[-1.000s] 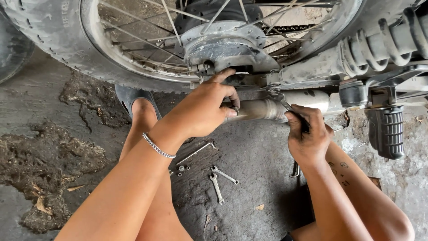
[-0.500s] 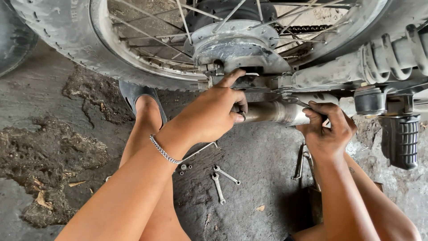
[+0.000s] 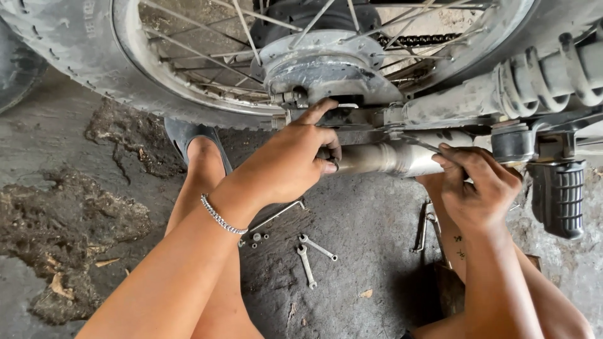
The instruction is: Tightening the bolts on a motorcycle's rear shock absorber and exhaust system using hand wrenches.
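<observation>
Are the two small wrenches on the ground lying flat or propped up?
Lying flat. The two small wrenches rest loose on the concrete floor below the left hand, their whole lengths against it, touched by neither hand.

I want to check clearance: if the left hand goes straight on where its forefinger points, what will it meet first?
The left hand points up toward the hub. It would probably meet the hub first; depth is unclear.

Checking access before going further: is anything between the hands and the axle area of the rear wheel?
Nothing visible. The left hand already rests at the wheel hub, fingers on the silver exhaust pipe. The right hand holds a slim tool against the swingarm. The wrenches lie below on the ground.
</observation>
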